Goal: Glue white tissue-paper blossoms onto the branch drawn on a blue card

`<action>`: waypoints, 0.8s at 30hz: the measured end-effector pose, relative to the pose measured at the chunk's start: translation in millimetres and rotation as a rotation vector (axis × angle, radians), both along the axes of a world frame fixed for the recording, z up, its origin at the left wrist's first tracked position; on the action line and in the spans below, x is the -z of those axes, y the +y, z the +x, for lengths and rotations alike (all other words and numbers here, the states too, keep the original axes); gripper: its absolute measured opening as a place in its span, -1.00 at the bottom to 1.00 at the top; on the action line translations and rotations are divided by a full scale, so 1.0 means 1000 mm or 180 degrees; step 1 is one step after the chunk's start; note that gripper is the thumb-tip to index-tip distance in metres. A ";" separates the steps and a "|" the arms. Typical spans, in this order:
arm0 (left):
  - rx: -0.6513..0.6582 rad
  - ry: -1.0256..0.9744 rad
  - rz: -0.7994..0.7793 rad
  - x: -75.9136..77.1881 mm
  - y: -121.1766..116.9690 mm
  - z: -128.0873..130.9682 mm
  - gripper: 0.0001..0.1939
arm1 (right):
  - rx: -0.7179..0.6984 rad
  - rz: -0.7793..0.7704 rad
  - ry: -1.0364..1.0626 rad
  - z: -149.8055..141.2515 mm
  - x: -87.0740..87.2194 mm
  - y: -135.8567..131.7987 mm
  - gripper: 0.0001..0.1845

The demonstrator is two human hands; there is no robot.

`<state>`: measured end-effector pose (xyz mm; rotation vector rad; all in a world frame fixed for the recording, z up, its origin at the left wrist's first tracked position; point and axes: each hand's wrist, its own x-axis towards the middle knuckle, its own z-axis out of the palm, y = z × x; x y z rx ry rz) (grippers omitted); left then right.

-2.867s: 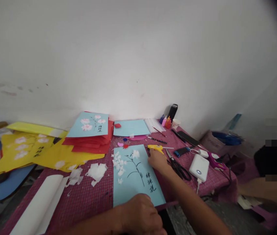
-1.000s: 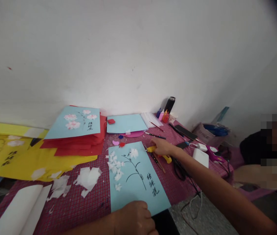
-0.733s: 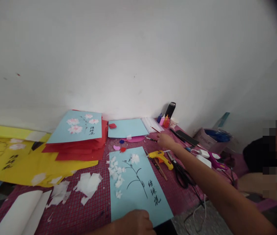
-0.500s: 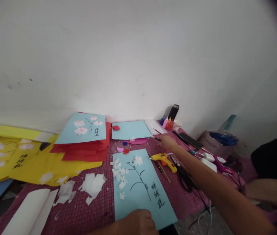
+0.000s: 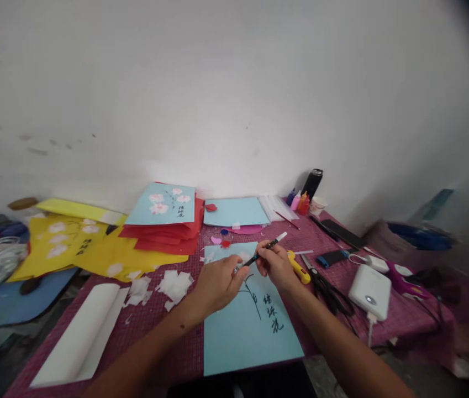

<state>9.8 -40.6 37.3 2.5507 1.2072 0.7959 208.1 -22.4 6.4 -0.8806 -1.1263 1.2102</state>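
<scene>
A dark pen [image 5: 254,258] with a pale end slants up to the right above the light blue sheet [image 5: 251,342]. My right hand [image 5: 278,266] is closed round its middle. At the lower end, my left hand [image 5: 220,282] pinches the pen between thumb and fingers. Under my hands, the sheet bears a black drawn stem [image 5: 256,301] and black written characters [image 5: 273,314]. My left hand hides most of the white paper petals on it. The yellow glue gun [image 5: 299,269] lies right of the sheet, partly behind my right hand.
Black scissors [image 5: 328,290] and a white power bank [image 5: 370,292] lie on the right. Torn white paper [image 5: 175,286] and a folded white sheet [image 5: 79,334] are on the left. Behind stand stacked red sheets [image 5: 168,235], small paint bottles [image 5: 302,203] and a black can [image 5: 312,182].
My right hand has come back from the far side of the table with the pen. My left hand has risen from the sheet's near edge to the pen. The view has shifted.
</scene>
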 end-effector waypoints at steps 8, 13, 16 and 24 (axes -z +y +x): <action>-0.0092 0.0332 0.0072 0.033 0.014 -0.006 -0.70 | -0.0289 0.0035 -0.0243 -0.026 0.009 0.006 -0.75; 0.0003 0.0240 0.0223 0.044 0.015 -0.012 -0.75 | -0.0356 -0.0125 -0.0271 -0.028 0.012 0.000 -0.72; -0.0025 0.0132 0.0305 0.045 0.017 -0.014 -0.76 | -0.0432 -0.0121 -0.0253 -0.027 0.014 0.002 -0.70; 0.0113 0.0020 0.0235 0.044 0.015 -0.014 -0.76 | -0.0690 -0.0093 -0.0447 -0.017 0.017 0.003 -0.66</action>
